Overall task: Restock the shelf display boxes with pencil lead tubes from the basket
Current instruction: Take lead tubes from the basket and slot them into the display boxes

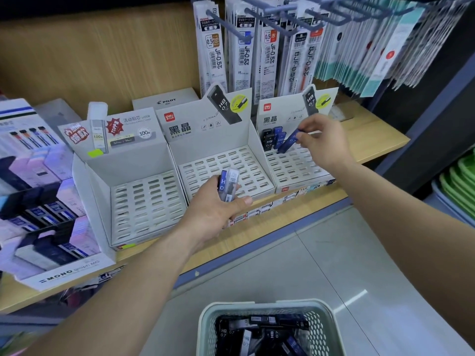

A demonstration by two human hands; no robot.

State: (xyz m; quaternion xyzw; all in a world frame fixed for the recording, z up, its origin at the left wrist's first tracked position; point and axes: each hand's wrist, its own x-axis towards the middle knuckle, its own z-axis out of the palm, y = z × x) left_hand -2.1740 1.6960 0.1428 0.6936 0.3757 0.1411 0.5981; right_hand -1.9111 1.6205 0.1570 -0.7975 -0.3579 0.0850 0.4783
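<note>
Wooden shelf (372, 134): refill packs (270, 55) above display boxes (218, 140), basket (205, 325) below.

A white middle display box (231, 163) with a slotted tray stands on a wooden shelf (372, 140), seen from above. Just right of it, the right hand (323, 142) pinches a tilted blue lead tube (289, 142) over the right display box (295, 168), where a few black and blue tubes (273, 140) stand at the back. At the middle box's front edge the left hand (216, 211) grips a small bunch of tubes (228, 183), and below it, on the floor, a pale green basket (205, 325) holds more.
</note>
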